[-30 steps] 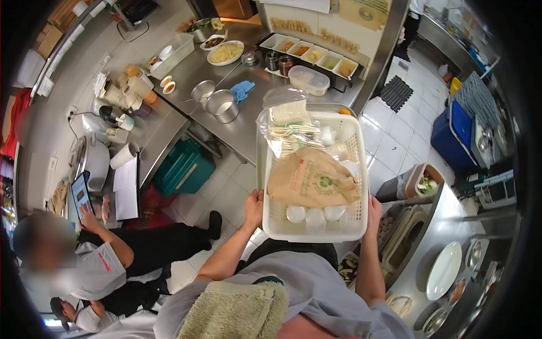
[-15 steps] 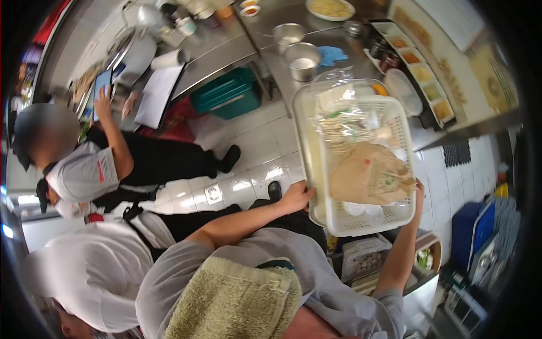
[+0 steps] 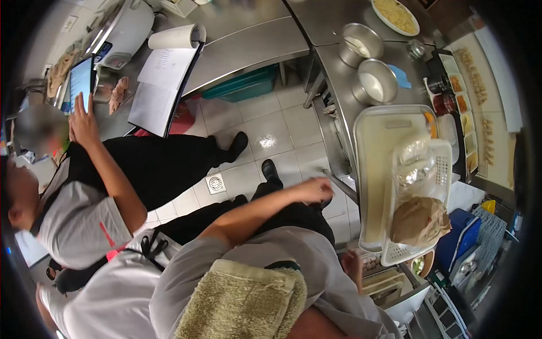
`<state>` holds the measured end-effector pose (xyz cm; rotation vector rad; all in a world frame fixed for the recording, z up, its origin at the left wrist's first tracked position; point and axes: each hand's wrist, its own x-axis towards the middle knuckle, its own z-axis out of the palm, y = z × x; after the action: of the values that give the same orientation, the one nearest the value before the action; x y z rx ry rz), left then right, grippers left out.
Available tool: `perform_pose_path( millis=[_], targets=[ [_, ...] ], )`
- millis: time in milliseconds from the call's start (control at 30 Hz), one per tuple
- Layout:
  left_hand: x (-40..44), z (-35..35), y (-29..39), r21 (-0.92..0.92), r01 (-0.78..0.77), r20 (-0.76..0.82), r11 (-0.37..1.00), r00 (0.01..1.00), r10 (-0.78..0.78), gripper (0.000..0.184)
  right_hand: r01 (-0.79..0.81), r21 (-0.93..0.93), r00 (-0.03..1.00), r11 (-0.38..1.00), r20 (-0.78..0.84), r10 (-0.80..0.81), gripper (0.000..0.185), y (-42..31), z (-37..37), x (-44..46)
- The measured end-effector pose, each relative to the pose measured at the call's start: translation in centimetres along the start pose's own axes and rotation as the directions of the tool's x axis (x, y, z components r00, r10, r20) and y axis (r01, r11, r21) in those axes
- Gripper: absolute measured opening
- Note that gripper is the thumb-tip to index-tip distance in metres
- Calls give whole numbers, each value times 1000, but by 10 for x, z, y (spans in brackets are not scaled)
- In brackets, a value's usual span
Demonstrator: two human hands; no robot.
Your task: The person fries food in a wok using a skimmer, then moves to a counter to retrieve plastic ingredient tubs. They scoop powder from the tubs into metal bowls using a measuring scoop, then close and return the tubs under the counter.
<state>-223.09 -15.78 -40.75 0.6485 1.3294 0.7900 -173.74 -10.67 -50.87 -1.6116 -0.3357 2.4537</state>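
Note:
My left hand (image 3: 313,191) is away from the counter over the floor, its fingers curled in with nothing visible in them. Low beside the drawers, my right hand (image 3: 353,265) hangs with loosely bent fingers and holds nothing I can see. To the right of both hands, a white plastic basket (image 3: 387,240) rests partly on a pale rectangular tray (image 3: 370,169) at the counter's end. Inside the basket lie a crumpled brown paper bag (image 3: 418,220) and clear plastic packaging (image 3: 415,164). Neither hand touches the basket or tray.
Two metal bowls (image 3: 375,82) and a plate of pale food (image 3: 395,17) stand on the steel counter. A condiment rack (image 3: 460,104) lines its far side. At left, a co-worker touches a tablet (image 3: 82,82) near an open notepad (image 3: 164,79). Another person stands close on my left.
Both hands have let go of the tray and basket and drawn back. The tray and basket now sit further right in view. The view has shifted.

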Motion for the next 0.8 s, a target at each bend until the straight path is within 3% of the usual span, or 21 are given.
perform_pose_path(
  millis=[33, 67, 100, 133, 200, 267, 333, 400, 467, 533, 633, 667, 767, 800],
  targets=[
    [-7, -36, -10, -214, 36, -48, 976, 998, -48, 27, -51, 60, 985, 997, -163, 60, 22, 32, 16, -1],
    [-9, -71, -35, -337, 50, -122, 940, 988, -96, 22, -133, -282, 877, 950, -480, -20, 18, 17, 132, -34],
    [-20, -107, -37, -570, 56, -209, 820, 955, -210, 21, -154, -504, 907, 850, -413, -80, 21, 17, 151, -25],
    [-20, -139, -55, -604, 4, -326, 797, 911, -251, 20, -156, -694, 936, 703, -331, -120, 25, 18, 166, -16],
    [-14, -205, -82, -696, -41, -456, 717, 797, -397, 16, -6, -961, 908, 278, -122, -401, 26, 2, 259, -2],
    [-3, -267, -116, -822, -266, -514, 503, 726, -457, 18, 285, -933, 834, 221, 127, -537, 25, -5, 334, 40],
    [21, -326, -152, -815, -499, -579, 295, 700, -417, 16, 360, -802, 894, 477, 151, -421, 23, -16, 424, 83],
    [51, -374, -167, -734, -670, -611, 109, 583, -536, 17, 354, -757, 930, 549, 225, -290, 23, -10, 462, 151],
    [80, -415, -189, -657, -735, -693, 170, 499, -521, 23, 295, -773, 955, 562, 216, -204, 21, 10, 484, 208],
    [99, -437, -174, -561, -823, -681, 90, 397, -615, 29, 262, -781, 965, 567, 202, -168, 21, 44, 476, 252],
    [134, -479, -215, -490, -865, -762, -102, 483, -433, 47, 226, -810, 973, 541, 211, -91, 20, 65, 460, 280],
    [136, -486, -230, -469, -863, -814, -190, 505, -286, 53, 212, -817, 975, 537, 211, -65, 20, 73, 453, 282],
    [154, -497, -265, -488, -871, -831, -50, 482, -277, 57, 150, -825, 987, 545, 154, -39, 19, 78, 421, 290],
    [157, -497, -262, -469, -880, -837, -73, 470, -280, 57, 136, -837, 990, 530, 133, -45, 20, 74, 411, 292]
  ],
)
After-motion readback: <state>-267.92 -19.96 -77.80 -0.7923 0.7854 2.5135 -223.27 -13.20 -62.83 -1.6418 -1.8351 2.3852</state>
